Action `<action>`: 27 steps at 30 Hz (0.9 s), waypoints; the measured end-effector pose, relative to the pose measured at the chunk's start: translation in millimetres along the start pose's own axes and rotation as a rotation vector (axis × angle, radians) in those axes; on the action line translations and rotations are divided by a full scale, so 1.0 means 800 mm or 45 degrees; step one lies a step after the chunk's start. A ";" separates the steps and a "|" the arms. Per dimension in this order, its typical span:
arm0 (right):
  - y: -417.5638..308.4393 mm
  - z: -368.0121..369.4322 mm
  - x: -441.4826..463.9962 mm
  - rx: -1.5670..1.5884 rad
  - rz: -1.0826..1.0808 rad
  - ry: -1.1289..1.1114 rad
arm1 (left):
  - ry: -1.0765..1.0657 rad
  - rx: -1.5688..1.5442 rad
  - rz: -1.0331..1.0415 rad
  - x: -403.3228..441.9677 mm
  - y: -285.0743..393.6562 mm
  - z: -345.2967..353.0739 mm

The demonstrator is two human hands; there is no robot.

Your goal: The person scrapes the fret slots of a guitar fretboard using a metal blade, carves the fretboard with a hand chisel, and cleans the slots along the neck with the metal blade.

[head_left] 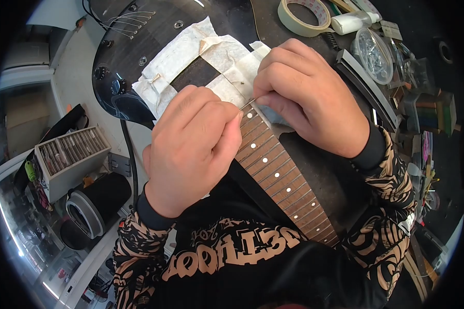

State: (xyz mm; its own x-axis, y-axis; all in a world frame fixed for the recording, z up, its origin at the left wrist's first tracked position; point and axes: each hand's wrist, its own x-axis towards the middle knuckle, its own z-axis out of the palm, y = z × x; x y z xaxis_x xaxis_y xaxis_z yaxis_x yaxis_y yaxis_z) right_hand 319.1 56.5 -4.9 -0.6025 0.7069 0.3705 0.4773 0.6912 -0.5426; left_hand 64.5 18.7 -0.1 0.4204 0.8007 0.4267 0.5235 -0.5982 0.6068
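Note:
A dark-bodied electric guitar (118,56) lies in front of me, its fretboard (273,167) with white dot inlays running toward my body. At the body end of the fretboard, a short, thin piece of fret wire (248,103) spans the gap between my hands. My left hand (193,144) is closed in a pinch at its left end. My right hand (312,95) pinches the right end, the fingertips close above the board. Whitish masking tape (178,49) covers the body around a dark rectangular opening (195,73). My fingers hide most of the wire.
A tape roll (304,18), a white bottle (353,22), a plastic tub (374,56) and a long grey bar (367,90) lie at the upper right. On the left are a box of slotted pieces (72,154) and a black cylinder (100,201). Loose strings (131,26) stick out of the guitar body.

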 end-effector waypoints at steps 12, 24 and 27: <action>-0.002 0.001 0.004 -0.002 -0.008 0.015 | 0.013 -0.018 -0.027 -0.002 0.000 -0.002; -0.003 0.003 0.010 -0.036 -0.057 0.022 | 0.029 -0.001 -0.019 -0.006 -0.002 -0.004; -0.003 0.003 0.009 0.008 -0.052 0.015 | 0.024 -0.007 -0.040 -0.010 -0.001 -0.007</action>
State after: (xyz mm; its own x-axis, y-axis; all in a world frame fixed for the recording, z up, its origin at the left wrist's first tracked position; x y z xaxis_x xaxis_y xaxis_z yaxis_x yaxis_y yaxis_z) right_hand 311.6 59.7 -2.8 -0.6139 0.6797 0.4014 0.4484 0.7187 -0.5314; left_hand 56.8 13.2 0.1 0.3899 0.8194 0.4202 0.5320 -0.5729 0.6235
